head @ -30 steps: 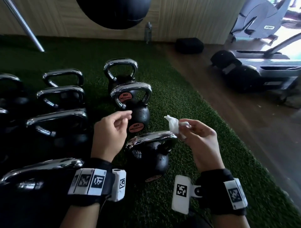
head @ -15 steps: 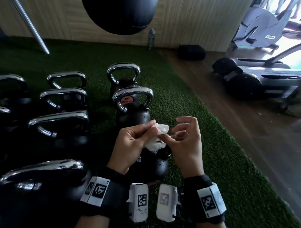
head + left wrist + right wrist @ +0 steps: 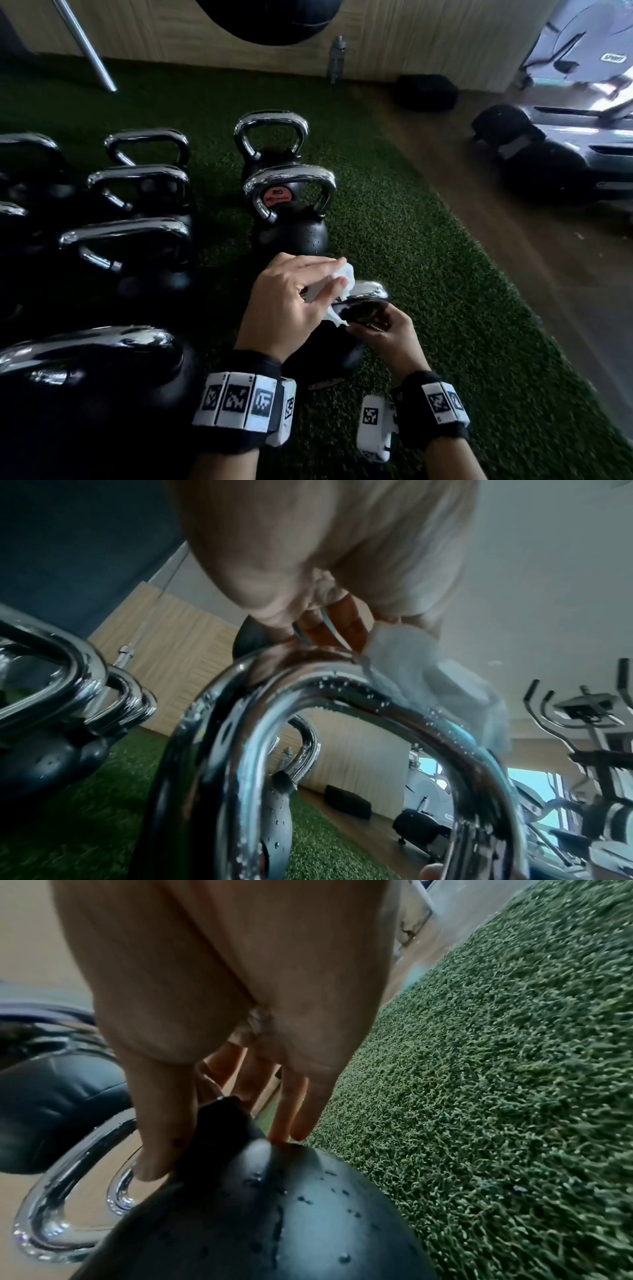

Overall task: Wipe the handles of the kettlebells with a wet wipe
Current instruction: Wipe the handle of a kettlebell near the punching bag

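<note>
Several black kettlebells with chrome handles stand on green turf [image 3: 411, 274]. My left hand [image 3: 325, 274] holds a white wet wipe [image 3: 347, 272] pressed onto the chrome handle [image 3: 371, 291] of the nearest kettlebell [image 3: 329, 356]. The left wrist view shows the wipe [image 3: 428, 674] draped over the wet handle [image 3: 342, 685]. My right hand [image 3: 373, 325] grips the same kettlebell where the handle joins the body. In the right wrist view, its thumb and fingers [image 3: 298, 1110] pinch the black horn above the droplet-covered body [image 3: 308, 1218].
Behind stand a red-labelled kettlebell [image 3: 291, 219] and another [image 3: 270, 144]; more kettlebells [image 3: 137, 246] line the left, a large one [image 3: 85, 377] near. A water bottle [image 3: 337, 58], black bag [image 3: 424, 92], slanted bar [image 3: 85, 48] and machines [image 3: 565, 147] lie beyond.
The wipe went from my right hand to my left, which brought it down onto the nearest handle. My right hand dropped to grip that kettlebell's handle base.
</note>
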### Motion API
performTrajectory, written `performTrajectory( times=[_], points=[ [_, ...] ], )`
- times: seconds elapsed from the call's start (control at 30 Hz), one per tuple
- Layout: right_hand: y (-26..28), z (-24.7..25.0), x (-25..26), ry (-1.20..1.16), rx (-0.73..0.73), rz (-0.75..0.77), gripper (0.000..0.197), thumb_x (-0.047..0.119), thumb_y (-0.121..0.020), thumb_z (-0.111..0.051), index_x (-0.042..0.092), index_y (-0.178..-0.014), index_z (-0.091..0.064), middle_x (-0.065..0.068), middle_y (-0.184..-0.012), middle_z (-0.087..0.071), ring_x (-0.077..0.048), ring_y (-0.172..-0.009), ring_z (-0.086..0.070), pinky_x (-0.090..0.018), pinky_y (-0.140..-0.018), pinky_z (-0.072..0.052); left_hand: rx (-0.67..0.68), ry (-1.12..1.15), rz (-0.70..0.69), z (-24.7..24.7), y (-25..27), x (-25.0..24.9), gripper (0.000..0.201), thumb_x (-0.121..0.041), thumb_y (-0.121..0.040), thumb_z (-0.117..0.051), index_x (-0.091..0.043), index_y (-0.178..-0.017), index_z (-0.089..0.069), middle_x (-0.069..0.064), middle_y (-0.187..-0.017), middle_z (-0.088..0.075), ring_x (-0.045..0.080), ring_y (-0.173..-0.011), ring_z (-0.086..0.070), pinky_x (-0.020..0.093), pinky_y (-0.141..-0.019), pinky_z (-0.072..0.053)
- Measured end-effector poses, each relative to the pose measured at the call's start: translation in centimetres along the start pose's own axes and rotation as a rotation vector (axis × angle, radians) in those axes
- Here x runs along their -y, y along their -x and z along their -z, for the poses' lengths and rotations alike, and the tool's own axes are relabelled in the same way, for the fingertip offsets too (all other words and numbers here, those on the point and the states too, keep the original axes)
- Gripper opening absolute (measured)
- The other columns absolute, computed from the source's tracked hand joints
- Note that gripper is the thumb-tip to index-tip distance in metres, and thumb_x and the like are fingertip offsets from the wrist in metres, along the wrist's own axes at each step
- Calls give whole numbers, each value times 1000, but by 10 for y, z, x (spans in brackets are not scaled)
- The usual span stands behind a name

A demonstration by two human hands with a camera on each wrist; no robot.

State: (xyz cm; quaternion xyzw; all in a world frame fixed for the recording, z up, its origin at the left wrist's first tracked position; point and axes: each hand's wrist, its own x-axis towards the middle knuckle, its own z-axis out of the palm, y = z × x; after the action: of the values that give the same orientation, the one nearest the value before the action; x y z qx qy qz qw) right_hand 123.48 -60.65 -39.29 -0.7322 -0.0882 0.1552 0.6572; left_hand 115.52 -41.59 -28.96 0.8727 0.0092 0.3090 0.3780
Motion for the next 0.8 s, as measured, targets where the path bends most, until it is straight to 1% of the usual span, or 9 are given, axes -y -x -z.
performTrajectory(
  times=[0.13, 0.23, 0.33, 0.43, 0.5, 0.57, 0.67, 0.73, 0.8],
  points=[
    [-5, 6, -9, -6, 52, 36, 42, 3, -69, -90, 8, -108, -74, -8, -104, -79, -25, -103, -75, -36, -91, -58, -61, -33, 17, -10, 3, 5, 22, -38, -89, -77, -29, -109, -80, -20, -106, -75, 7, -100, -62, 28, -90, -52],
    [-8, 9, -11, -32, 88, 68, 38, 0, -69, -88, 7, -105, -75, -7, -101, -80, -21, -100, -75, -26, -83, -57, -78, -99, 13, -16, 11, 6, 29, -47, -95, -63, -32, -117, -76, -23, -113, -72, 9, -102, -61, 40, -89, -53],
    [-7, 9, -12, -33, 106, 128, 38, 0, -70, -88, 9, -105, -75, -4, -100, -80, -16, -97, -75, -20, -79, -56, -96, -151, 9, -22, 24, 2, 31, -40, -101, -53, -32, -125, -72, -22, -122, -70, 12, -107, -60, 45, -91, -51],
    [-5, 8, -16, -19, 83, 178, 37, 5, -71, -89, 15, -104, -76, 0, -99, -80, -11, -96, -75, -17, -78, -54, -133, -186, 31, -24, 29, -4, 34, -27, -96, -54, -30, -124, -73, -19, -119, -71, 13, -105, -60, 44, -91, -51],
    [-2, 7, -18, -18, 74, 200, 35, 6, -73, -89, 17, -104, -76, 1, -98, -80, -11, -95, -75, -16, -77, -54, -152, -233, 50, -22, 24, -8, 35, -29, -91, -53, -31, -117, -77, -18, -110, -75, 15, -98, -60, 44, -87, -52],
    [-2, 6, -17, -25, 75, 211, 34, 4, -74, -88, 18, -102, -77, 1, -97, -80, -10, -94, -75, -16, -76, -55, -139, -261, 63, -22, 16, -11, 33, -30, -89, -54, -31, -111, -79, -15, -103, -77, 17, -93, -62, 39, -87, -52],
    [-4, 4, -17, -25, 73, 218, 34, 4, -73, -88, 19, -101, -77, 0, -96, -80, -12, -92, -75, -21, -76, -56, -137, -325, 39, -26, 15, -17, 25, -25, -91, -63, -29, -110, -80, -14, -97, -78, 18, -84, -59, 35, -82, -51],
    [-5, 2, -18, -13, 58, 219, 34, 4, -72, -88, 20, -100, -77, 2, -95, -80, -10, -90, -75, -21, -75, -55, -216, -311, 31, -28, 28, -17, 22, -22, -93, -71, -30, -113, -79, -17, -101, -77, 17, -83, -58, 37, -78, -52],
    [-6, 1, -21, -22, 42, 219, 35, 4, -72, -88, 21, -100, -77, 4, -93, -80, -11, -89, -76, -22, -74, -56, -371, -228, 81, -24, 45, -7, 23, -22, -91, -76, -28, -113, -79, -15, -103, -78, 17, -84, -61, 37, -77, -55]
  ],
)
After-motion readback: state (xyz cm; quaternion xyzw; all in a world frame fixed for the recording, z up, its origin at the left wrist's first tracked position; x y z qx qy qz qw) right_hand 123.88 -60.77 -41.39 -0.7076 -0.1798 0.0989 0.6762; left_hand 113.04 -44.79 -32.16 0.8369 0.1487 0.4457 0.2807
